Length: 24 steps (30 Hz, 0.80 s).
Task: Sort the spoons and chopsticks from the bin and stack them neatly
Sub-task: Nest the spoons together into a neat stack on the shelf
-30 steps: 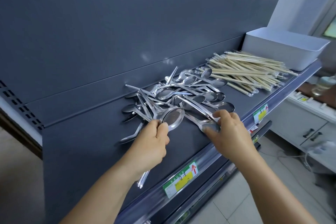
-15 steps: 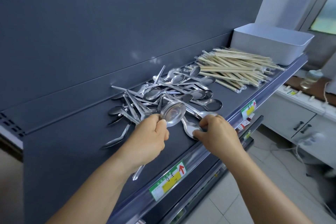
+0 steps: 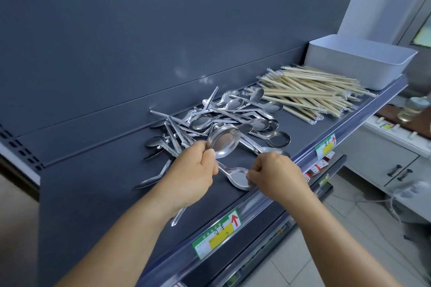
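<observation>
Dark grey shelving (image 3: 98, 189) fills the view, and on it the left hand (image 3: 191, 177) has its fingers (image 3: 210, 155) curled round a nested stack of shiny steel spoons (image 3: 225, 141), handles poking out below the wrist. Since a second ago the right hand (image 3: 277, 175) has drawn one loose steel spoon (image 3: 238, 176) out of the heap toward the near edge and now pinches its bowl, so one more looks ready to join the stack. One tangled heap of spoons (image 3: 233, 116), too many to count, lies behind; one pile of wrapped bamboo chopsticks (image 3: 310, 93) lies right; one white plastic bin (image 3: 359, 63) stands far right.
</observation>
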{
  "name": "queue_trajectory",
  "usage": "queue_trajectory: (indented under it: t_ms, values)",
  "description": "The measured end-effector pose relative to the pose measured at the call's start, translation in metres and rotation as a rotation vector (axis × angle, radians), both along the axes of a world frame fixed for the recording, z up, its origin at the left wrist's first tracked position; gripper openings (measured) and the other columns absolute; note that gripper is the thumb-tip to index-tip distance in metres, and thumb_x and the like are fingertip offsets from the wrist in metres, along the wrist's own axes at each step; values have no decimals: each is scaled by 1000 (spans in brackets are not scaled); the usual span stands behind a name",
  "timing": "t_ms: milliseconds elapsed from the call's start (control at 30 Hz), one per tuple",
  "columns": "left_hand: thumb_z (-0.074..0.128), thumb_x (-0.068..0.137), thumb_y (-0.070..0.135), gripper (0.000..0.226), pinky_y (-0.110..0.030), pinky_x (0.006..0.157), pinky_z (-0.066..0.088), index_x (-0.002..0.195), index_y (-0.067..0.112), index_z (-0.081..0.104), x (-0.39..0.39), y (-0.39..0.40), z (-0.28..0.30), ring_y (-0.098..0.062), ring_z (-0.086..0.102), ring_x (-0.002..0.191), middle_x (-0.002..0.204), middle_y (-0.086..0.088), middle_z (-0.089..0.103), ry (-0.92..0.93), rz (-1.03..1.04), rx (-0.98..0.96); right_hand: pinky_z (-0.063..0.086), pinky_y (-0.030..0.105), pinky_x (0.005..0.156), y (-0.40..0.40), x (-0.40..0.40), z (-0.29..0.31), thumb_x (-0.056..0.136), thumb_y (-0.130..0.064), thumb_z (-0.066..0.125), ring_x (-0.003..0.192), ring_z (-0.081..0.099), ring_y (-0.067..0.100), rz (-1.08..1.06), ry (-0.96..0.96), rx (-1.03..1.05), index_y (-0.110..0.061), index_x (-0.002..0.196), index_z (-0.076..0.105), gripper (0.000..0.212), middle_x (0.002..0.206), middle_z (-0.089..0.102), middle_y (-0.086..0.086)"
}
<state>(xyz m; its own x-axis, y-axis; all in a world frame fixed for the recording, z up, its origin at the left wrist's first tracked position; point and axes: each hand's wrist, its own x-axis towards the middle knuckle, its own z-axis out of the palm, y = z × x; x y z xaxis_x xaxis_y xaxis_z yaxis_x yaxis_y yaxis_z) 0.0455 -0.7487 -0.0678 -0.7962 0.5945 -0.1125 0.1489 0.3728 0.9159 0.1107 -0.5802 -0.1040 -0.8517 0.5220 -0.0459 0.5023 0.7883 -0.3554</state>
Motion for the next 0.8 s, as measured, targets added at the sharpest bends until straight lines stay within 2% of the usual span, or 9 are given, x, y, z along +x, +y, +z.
queue_trajectory:
  t_ms: [133,233,300,400,467,533,633,733,800]
  values:
    - [31,96,18,24,-23,43,29,75,18,44,-3,-2,8,-8,33,42,63,8,49,53,19,12,35,28,59,7,-2,4,88,-24,50,76,54,24,27,152,0,-19,79,55,11,75,60,0]
    - [33,97,19,27,-24,45,29,72,23,44,-7,-1,17,-7,34,41,64,9,53,106,33,40,32,29,59,16,-1,9,91,-24,49,77,51,23,58,300,42,-20,83,55,10,78,62,-1]
    - [35,96,20,26,-25,46,31,73,23,46,-11,1,24,-6,37,41,63,11,56,145,38,33,29,29,58,22,1,14,91,-23,52,80,47,17,113,396,51,-20,82,56,10,71,57,-10]
    - [36,95,19,23,-26,49,35,76,21,49,-20,7,32,-8,42,45,59,15,58,193,34,-23,27,25,61,28,6,21,90,-21,58,79,44,13,240,475,66,-19,83,58,7,66,47,-19]
    - [35,95,19,21,-29,54,43,81,20,51,-26,13,34,-10,48,53,63,14,61,215,14,-129,31,22,62,31,9,24,89,-20,59,75,44,10,289,515,54,-18,82,57,7,67,48,-18]
    - [33,95,18,20,-30,58,48,86,19,51,-26,20,32,-12,55,58,75,8,64,157,-16,-197,34,17,59,32,11,25,88,-21,60,69,46,5,282,567,20,-20,80,56,9,68,50,-15]
    - [32,96,15,19,-26,52,49,92,15,51,-16,31,21,-14,61,54,87,-5,65,-18,-73,-197,36,16,59,33,11,22,88,-22,60,68,48,2,256,606,-13,-24,80,53,11,72,51,-13]
    - [31,98,13,22,-23,42,43,105,4,50,-6,42,12,-13,53,43,89,-10,64,-150,-158,-137,41,24,63,34,10,17,88,-22,60,70,50,6,217,612,-16,-26,79,51,13,77,53,-12]
    - [35,99,20,22,-19,38,37,102,4,49,-1,48,10,-9,44,37,85,-8,61,-168,-182,-117,40,24,62,35,9,14,87,-23,61,70,49,5,190,616,-15,-25,79,52,13,77,52,-12]
